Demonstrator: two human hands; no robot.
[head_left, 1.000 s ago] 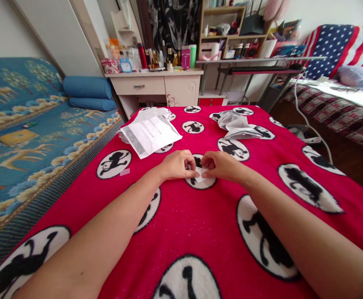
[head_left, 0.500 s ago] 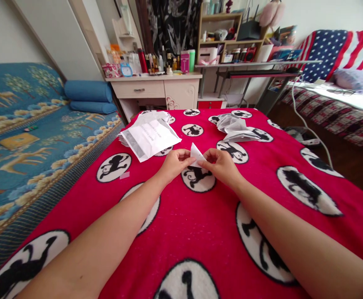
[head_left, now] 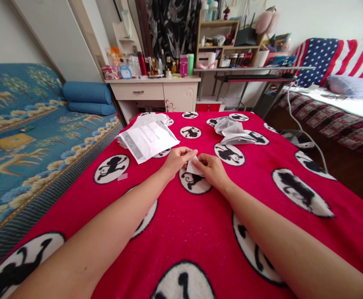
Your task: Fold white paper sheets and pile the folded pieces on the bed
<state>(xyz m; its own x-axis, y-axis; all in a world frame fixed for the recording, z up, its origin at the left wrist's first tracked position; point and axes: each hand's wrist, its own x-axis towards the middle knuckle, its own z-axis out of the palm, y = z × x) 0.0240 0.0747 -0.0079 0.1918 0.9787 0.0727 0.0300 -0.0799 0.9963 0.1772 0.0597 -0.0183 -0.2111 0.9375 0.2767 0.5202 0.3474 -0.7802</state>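
Between my two hands is a small piece of white paper [head_left: 194, 167], folded or creased, held just above the red blanket. My left hand [head_left: 179, 159] pinches its upper left side between thumb and forefinger. The fingers of my right hand [head_left: 210, 166] are closed on its right side and cover part of it. Beyond my left hand lies a stack of flat white paper bags [head_left: 150, 139] with grey print. Past my right hand, a looser pile of folded white papers [head_left: 232, 131] rests on the blanket.
A red blanket [head_left: 181, 236] with black-and-white round patches covers the surface before me. A small pale scrap [head_left: 122, 177] lies left of my hands. A blue patterned sofa [head_left: 44, 141] stands left, a white dresser [head_left: 156, 89] with bottles behind, and a bed [head_left: 349, 99] at right.
The fingertips of my hands have come closer together, and the paper's upright point has gone down behind them. My right hand is slightly lower and covers more of the paper. The view has shifted slightly.
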